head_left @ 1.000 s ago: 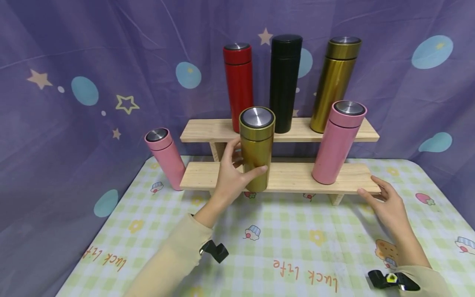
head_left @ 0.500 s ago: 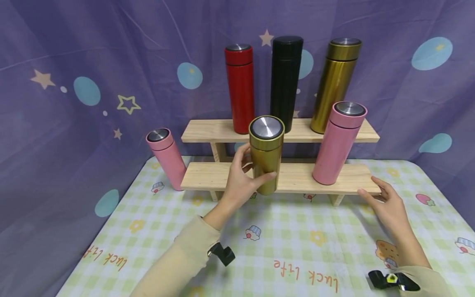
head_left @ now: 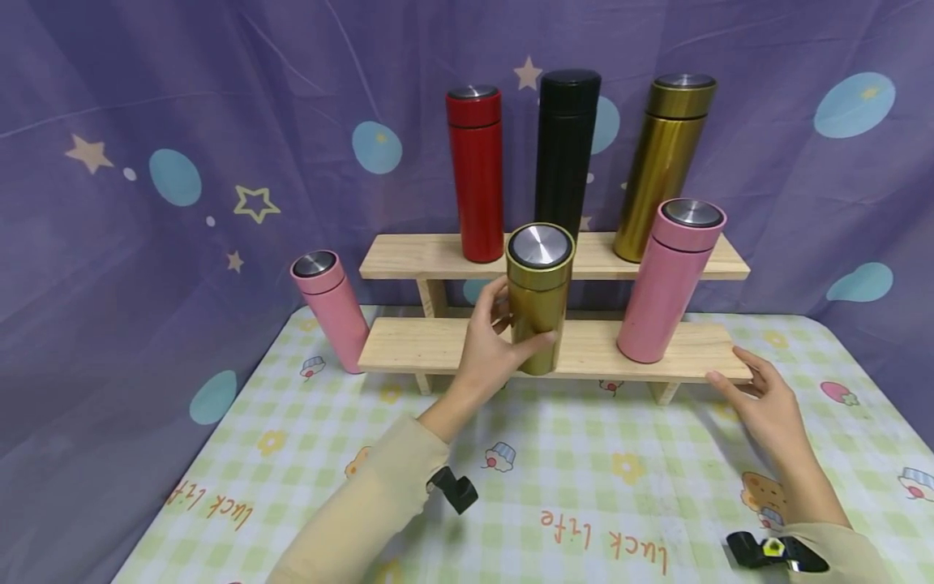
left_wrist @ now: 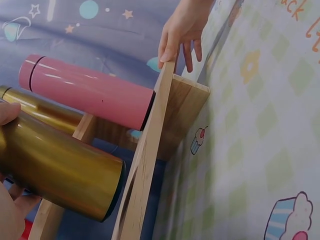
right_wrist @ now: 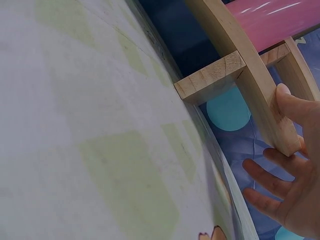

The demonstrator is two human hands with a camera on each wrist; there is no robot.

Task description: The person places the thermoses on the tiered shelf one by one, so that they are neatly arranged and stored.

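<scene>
My left hand (head_left: 490, 349) grips a gold thermos bottle (head_left: 538, 324) with a silver lid top, thumb across its front. The bottle is upright over the middle of the lower shelf, and in the left wrist view its dark base (left_wrist: 114, 192) is close to the board. My right hand (head_left: 766, 405) pinches the right end of the wooden two-tier shelf's lower board (head_left: 700, 357); in the right wrist view the thumb (right_wrist: 284, 92) lies on the board, with the other fingers past its end. A pink thermos bottle (head_left: 667, 284) stands on that board, to the right of the gold one.
On the upper board (head_left: 409, 258) stand a red bottle (head_left: 476, 178), a black bottle (head_left: 565, 154), partly covered by the held one, and a taller gold bottle (head_left: 664, 170). Another pink bottle (head_left: 332, 312) stands on the checked tablecloth (head_left: 584, 454) by the shelf's left end.
My left hand has carried the gold bottle to the right along the lower shelf, from in front of the red bottle to in front of the black one. The right hand has stayed at the shelf end.
</scene>
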